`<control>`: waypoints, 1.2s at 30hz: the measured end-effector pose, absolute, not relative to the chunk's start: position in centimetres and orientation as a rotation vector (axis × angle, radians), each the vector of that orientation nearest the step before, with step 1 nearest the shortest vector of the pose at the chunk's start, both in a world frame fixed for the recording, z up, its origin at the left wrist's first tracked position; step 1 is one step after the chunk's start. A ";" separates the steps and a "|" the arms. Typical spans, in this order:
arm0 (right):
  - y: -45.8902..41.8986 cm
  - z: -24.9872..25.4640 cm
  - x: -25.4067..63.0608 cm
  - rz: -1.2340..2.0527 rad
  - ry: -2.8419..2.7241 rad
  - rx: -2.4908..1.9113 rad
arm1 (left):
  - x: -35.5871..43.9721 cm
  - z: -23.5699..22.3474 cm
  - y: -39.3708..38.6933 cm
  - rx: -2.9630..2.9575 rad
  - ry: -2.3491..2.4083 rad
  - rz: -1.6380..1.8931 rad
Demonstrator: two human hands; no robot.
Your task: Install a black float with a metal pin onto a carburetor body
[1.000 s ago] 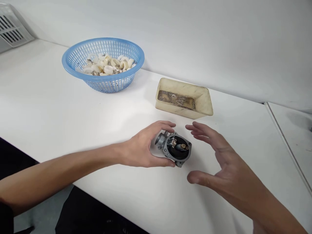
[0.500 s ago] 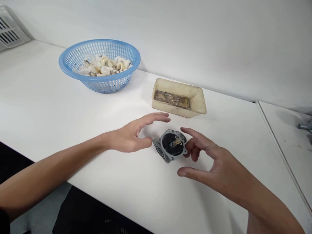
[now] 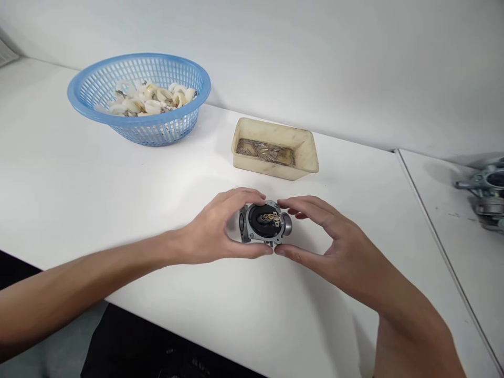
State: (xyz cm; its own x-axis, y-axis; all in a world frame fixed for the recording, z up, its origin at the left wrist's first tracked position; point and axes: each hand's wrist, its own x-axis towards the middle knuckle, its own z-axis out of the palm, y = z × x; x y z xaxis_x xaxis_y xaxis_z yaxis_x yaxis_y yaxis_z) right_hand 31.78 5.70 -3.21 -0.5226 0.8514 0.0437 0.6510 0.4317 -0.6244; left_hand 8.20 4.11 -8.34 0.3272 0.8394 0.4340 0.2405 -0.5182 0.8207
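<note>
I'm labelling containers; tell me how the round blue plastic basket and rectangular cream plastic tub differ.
The basket is larger and has openwork walls; the tub is smaller with solid ones. The basket holds whitish ring-shaped pieces; the tub, thin metal pins. Both stand on the white table.

Metal part: grey, squat, hollow side facing up
Hollow: round and black inside
Brass bits: within the hollow, toward its right
Round ends: one left, one right
Place: mid-bench, between front and back edges
</note>
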 end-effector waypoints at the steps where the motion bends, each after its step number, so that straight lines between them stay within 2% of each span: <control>1: 5.7 -3.2 31.7 0.817 -2.325 -1.282 | 8.1 -8.3 4.2 1.951 0.950 1.209; 7: 6.1 -2.8 31.3 0.987 -2.215 -1.310 | 8.0 -7.7 4.0 1.872 0.982 1.213; 23: 6.3 -3.1 32.3 0.906 -2.147 -1.466 | 8.8 -7.2 3.6 1.593 1.028 1.114; 30: 7.1 -0.1 34.1 0.448 -2.031 -1.704 | 9.0 -7.3 3.5 1.589 1.116 1.068; 36: 11.9 2.9 32.8 0.246 -2.137 -1.660 | 9.2 -7.1 3.4 1.579 1.086 1.080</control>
State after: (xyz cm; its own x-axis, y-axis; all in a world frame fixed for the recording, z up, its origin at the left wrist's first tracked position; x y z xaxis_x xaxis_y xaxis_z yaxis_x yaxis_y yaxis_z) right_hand 32.79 11.91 2.85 -0.1978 0.9556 0.2182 0.8812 0.2709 -0.3874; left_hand 9.16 3.35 -7.14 0.2298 0.9600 0.1602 0.1659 -0.2008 0.9655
